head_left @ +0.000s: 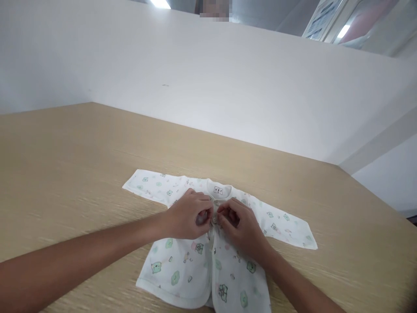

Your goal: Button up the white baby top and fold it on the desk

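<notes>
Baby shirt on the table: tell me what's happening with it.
A person has a small printed baby shirt spread flat on a wooden table, sleeves out to both sides. The left hand and right hand meet at the front opening just below the collar, fingertips pinching the two edges together around a small button. Lower down, the front edges lie close but look unfastened near the hem.

Bright, even indoor light comes from ceiling lamps [159, 3] at the top edge, which blow out to white. The pale wall [228, 87] greys softly toward the left. Shadows on the surface [65, 174] are faint. The shirt [182, 269] print stays sharp at centre; wood grain smears at the lower left, and straight lines tilt toward the edges.
</notes>
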Tool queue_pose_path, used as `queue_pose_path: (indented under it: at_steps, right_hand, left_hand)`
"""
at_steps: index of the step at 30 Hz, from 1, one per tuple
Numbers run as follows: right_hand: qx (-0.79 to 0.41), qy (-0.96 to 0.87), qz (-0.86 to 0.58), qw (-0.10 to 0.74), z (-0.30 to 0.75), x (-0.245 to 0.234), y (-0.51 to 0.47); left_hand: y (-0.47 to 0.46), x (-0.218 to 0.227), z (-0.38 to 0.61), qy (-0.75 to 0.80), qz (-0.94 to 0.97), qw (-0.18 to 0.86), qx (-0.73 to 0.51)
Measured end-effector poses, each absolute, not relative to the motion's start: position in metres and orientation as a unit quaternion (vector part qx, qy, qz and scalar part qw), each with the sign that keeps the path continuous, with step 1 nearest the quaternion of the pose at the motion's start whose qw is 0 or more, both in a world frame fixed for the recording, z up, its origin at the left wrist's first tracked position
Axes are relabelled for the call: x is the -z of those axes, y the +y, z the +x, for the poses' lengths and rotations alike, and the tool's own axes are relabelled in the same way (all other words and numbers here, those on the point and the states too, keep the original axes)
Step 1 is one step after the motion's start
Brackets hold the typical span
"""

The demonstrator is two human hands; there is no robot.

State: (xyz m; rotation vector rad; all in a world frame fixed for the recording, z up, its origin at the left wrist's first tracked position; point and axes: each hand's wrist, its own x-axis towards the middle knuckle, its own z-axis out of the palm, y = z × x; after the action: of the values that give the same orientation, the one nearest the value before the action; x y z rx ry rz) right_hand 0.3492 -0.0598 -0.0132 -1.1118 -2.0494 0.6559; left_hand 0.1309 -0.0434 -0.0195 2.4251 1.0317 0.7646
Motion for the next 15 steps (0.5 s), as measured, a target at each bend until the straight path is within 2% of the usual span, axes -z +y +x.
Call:
queue_pose_path:
  at_steps: [4, 15]
  right_hand:
    - [-0.254, -0.79, -0.415, 0.373, 0.3502, 0.013, -0.0598]
    - [-0.254, -0.812, -0.391, 0.35, 0.3493, 0.0111, -0.0632]
  left_hand:
    - [-0.0442, 0.0183, 0.1312, 0.369, 0.865, 0.197, -0.276]
    - [-0.0401, 0.0181, 0.1308, 0.347, 0.875, 0.213, -0.261]
